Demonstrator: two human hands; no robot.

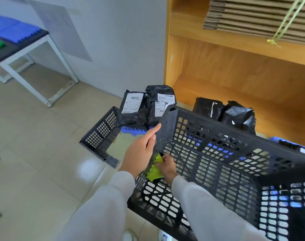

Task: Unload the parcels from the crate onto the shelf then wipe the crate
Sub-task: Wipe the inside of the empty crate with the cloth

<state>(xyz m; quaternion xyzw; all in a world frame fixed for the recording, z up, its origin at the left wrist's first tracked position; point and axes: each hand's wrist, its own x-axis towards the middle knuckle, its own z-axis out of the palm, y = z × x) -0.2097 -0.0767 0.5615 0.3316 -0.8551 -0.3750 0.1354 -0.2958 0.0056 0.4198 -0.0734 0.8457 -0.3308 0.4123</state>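
Observation:
A black perforated plastic crate (217, 162) is lifted and tilted in front of me, with no parcels inside. My left hand (141, 150) holds its left end wall, fingers straight along the outside and thumb over the edge. Inside the crate, my right hand (167, 166) grips a yellow-green cloth (154, 168) pressed into the bottom left corner. Two black parcels (224, 112) lie on the lowest board of the wooden shelf (235, 84). Two more black parcels with white labels (144, 106) lean beside the shelf's left side.
A second black crate (99, 134) stands on the tiled floor to the left, holding a blue item (133, 131). Flattened cardboard (259, 16), tied with yellow string, fills an upper shelf. A white-framed table (26, 49) with blue pads stands at the far left.

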